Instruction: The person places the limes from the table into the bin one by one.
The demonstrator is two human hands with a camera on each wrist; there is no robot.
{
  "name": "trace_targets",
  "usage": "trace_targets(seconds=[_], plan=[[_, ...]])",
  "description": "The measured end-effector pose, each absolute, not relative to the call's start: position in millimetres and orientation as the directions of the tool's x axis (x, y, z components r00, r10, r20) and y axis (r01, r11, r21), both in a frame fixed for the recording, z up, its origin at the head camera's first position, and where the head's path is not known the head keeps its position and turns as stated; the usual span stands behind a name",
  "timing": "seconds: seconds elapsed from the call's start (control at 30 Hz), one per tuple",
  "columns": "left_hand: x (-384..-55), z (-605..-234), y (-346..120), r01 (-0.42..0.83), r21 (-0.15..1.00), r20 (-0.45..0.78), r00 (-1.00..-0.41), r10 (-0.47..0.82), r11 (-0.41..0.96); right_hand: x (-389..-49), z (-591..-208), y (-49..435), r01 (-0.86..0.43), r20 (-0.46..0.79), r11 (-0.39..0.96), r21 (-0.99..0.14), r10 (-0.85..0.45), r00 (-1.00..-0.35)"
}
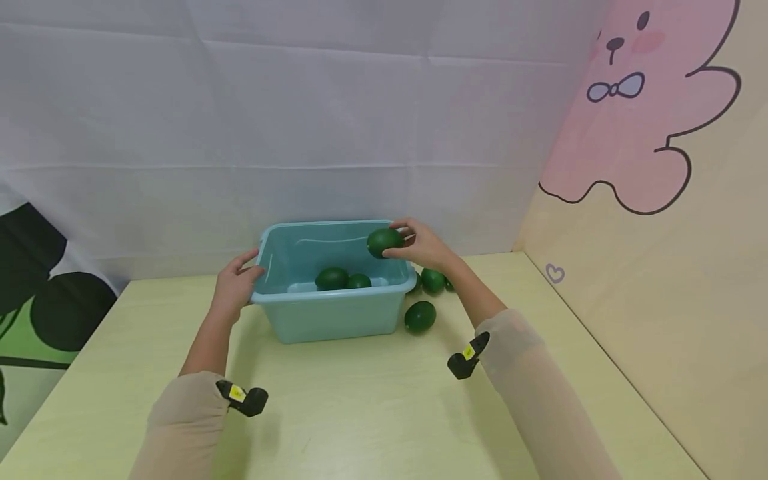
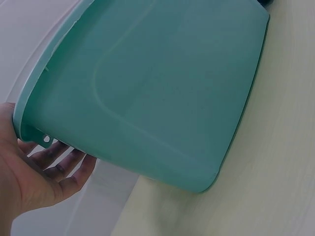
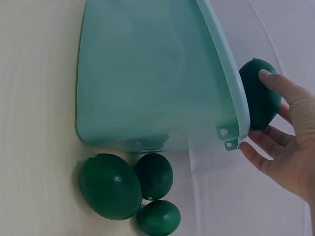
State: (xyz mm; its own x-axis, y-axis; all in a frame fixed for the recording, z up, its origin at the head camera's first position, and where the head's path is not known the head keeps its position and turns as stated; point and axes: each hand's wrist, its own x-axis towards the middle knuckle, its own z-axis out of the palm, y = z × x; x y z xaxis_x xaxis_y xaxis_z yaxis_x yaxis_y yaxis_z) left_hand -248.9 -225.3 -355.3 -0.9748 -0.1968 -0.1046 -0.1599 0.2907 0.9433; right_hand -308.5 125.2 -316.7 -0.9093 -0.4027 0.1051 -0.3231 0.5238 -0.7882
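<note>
A light blue plastic tub (image 1: pixel 333 317) stands on the table against the back sheet. My left hand (image 1: pixel 233 283) grips its left end by the rim; in the left wrist view the fingers (image 2: pixel 74 172) lie against the tub's outer wall. Between thumb and fingers my right hand (image 1: pixel 423 247) holds a dark green lime (image 1: pixel 384 242) over the right side of the tub's opening. Inside the tub lie two more limes, one larger lime (image 1: pixel 332 279) and one partly hidden behind the front rim (image 1: pixel 359 281).
Several limes lie on the table right of the tub: a nearer lime (image 1: pixel 420 317), and others farther back beside a lime (image 1: pixel 433 281), partly covered by the tub and right forearm. A white sheet (image 1: pixel 336 133) hangs behind; a cream wall (image 1: pixel 678 280) borders the right.
</note>
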Motion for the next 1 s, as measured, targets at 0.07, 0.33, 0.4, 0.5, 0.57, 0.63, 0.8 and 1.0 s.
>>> trace_targets(seconds=[0.07, 0.33, 0.4, 0.5, 0.57, 0.63, 0.8, 1.0], plan=[[-249.3, -355.5, -225.4, -0.159, 0.944, -0.104, -0.975, -0.196, 0.29, -308.6, -316.9, 125.9, -0.318, 0.109, 0.521, -0.792, -0.391, -0.914], [-249.9, -356.3, -226.5, -0.157, 0.944, -0.103, -0.976, -0.192, 0.291, -308.6, -315.0, 130.1, -0.293, 0.115, 0.521, -0.802, -0.346, -0.931], [-250.4, -356.4, -226.6, -0.16, 0.945, -0.106, -0.975, -0.193, 0.287, -308.7, -314.8, 132.5, -0.283, 0.105, 0.529, -0.8, -0.34, -0.934], [-251.7, -356.9, -227.0, -0.162, 0.946, -0.109, -0.974, -0.197, 0.282, -310.5, -316.3, 137.3, -0.272, 0.098, 0.542, -0.795, -0.328, -0.94], [-251.9, -356.8, -226.6, -0.163, 0.945, -0.108, -0.974, -0.2, 0.283, -311.2, -317.6, 141.7, -0.27, 0.098, 0.553, -0.788, -0.321, -0.942], [-252.1, -357.1, -226.6, -0.162, 0.944, -0.105, -0.974, -0.202, 0.287, -312.4, -319.8, 146.0, -0.272, 0.1, 0.561, -0.781, -0.319, -0.943], [-252.0, -357.4, -226.4, -0.157, 0.944, -0.101, -0.975, -0.199, 0.289, -311.0, -324.9, 156.9, -0.277, 0.099, 0.572, -0.772, -0.321, -0.942], [-251.7, -357.5, -225.5, -0.155, 0.944, -0.098, -0.974, -0.203, 0.29, -306.0, -333.5, 171.0, -0.271, 0.072, 0.612, -0.743, -0.329, -0.942]])
